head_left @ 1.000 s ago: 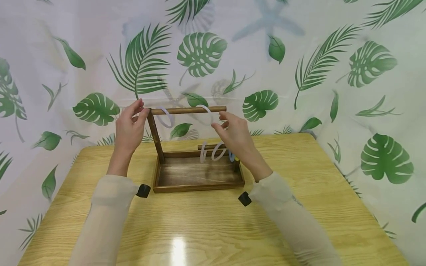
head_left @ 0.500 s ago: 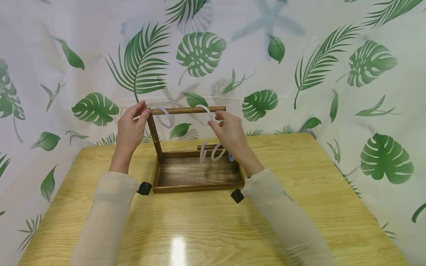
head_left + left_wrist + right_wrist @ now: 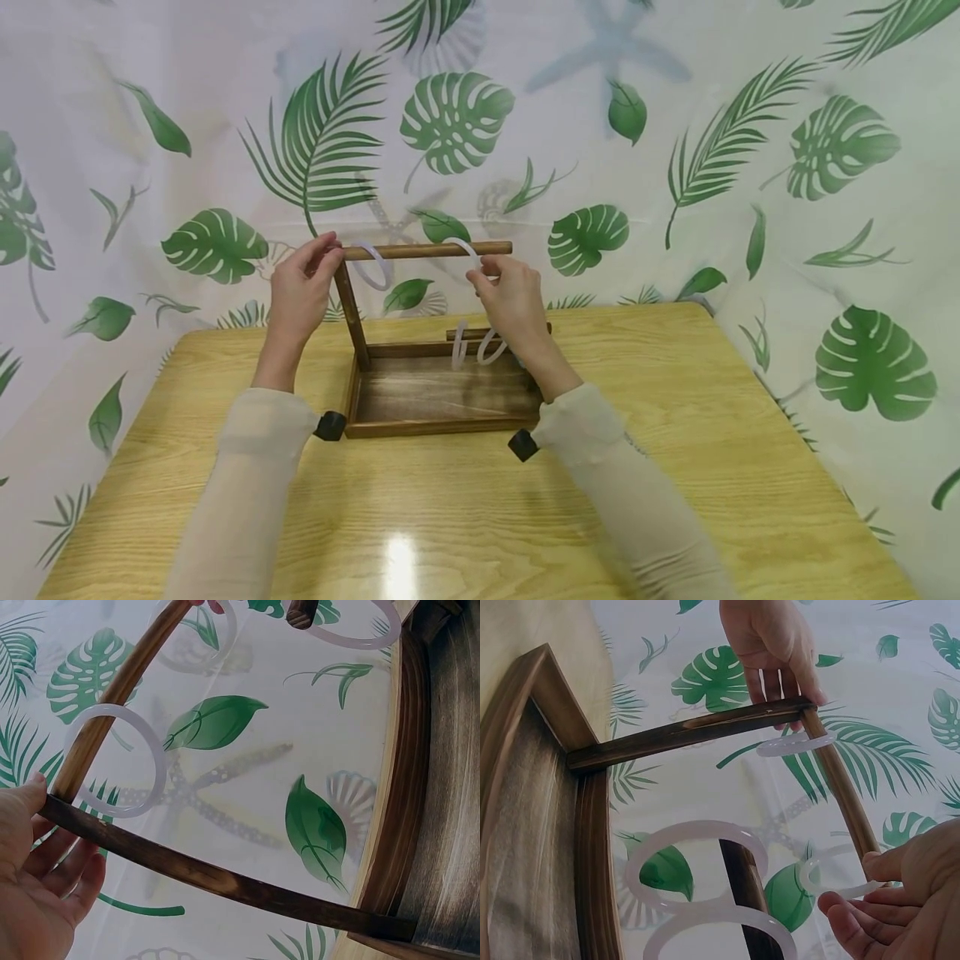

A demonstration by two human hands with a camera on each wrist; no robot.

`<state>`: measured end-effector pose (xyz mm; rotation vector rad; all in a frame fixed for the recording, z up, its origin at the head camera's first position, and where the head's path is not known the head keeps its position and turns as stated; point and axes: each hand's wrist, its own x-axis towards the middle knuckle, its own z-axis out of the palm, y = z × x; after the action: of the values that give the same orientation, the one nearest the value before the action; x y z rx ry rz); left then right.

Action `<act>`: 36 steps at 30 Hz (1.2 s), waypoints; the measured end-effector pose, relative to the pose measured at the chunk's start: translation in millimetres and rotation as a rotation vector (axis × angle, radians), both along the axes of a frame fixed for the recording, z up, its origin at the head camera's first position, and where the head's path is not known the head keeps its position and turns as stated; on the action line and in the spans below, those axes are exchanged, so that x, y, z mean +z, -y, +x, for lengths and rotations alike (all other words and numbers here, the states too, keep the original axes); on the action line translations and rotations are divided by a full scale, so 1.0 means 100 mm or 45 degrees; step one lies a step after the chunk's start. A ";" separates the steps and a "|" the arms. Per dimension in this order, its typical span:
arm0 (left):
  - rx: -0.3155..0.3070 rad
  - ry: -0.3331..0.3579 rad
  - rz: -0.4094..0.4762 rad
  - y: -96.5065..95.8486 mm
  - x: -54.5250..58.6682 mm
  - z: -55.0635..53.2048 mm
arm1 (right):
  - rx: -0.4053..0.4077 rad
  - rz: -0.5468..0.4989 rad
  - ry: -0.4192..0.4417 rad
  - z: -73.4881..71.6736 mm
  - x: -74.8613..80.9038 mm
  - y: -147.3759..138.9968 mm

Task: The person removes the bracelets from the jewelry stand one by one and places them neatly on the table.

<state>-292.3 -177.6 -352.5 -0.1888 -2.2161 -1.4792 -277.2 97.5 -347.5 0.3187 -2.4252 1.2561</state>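
Note:
My left hand [image 3: 296, 287] grips the top corner of a dark wooden jewelry stand [image 3: 348, 308], where the upright post meets the upper rod. In the left wrist view its thumb lies at the corner and the fingers are behind the post. My right hand [image 3: 517, 300] pinches a pale translucent bangle [image 3: 461, 242] that hangs around the upper rod [image 3: 420, 250] near its free right end. Closer to the post, a second pale bangle [image 3: 159, 761] hangs on the same rod, untouched.
Two pale bangles [image 3: 705, 827] hang on the lower rod [image 3: 471, 334], partly overlapped by my right hand in the head view. A shallow wooden tray [image 3: 442, 428] forms the base. The stand is on a wood-grain table [image 3: 420, 492] before a leaf-print backdrop [image 3: 525, 125].
My right hand has moved left and its thumb and finger have closed on the bangle. It now covers the blue bangle on the lower rod. The left hand has shifted slightly right at the corner.

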 end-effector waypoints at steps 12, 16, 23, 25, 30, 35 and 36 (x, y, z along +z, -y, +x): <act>0.011 0.011 -0.021 0.03 -0.01 -0.03 | -0.029 -0.099 -0.092 -0.02 -0.07 0.10; -0.012 0.031 -0.017 0.05 -0.01 -0.06 | -0.048 -0.113 -0.103 -0.02 -0.08 0.13; -0.022 0.051 -0.033 0.05 0.00 -0.08 | -0.054 -0.143 -0.095 -0.02 -0.10 0.20; -0.025 0.052 -0.037 0.05 0.00 -0.08 | -0.051 -0.145 -0.090 -0.02 -0.11 0.21; -0.030 0.052 -0.029 0.04 0.00 -0.09 | -0.053 -0.129 -0.087 -0.03 -0.09 0.22; -0.023 0.043 -0.014 0.06 0.01 -0.09 | -0.045 -0.106 -0.087 -0.03 -0.08 0.22; -0.023 0.043 -0.014 0.06 0.01 -0.09 | -0.042 -0.104 -0.084 -0.03 -0.07 0.22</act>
<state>-301.1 -183.9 -351.9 -0.1887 -2.2553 -1.4908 -279.7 75.6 -354.8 0.2914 -2.3074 1.3054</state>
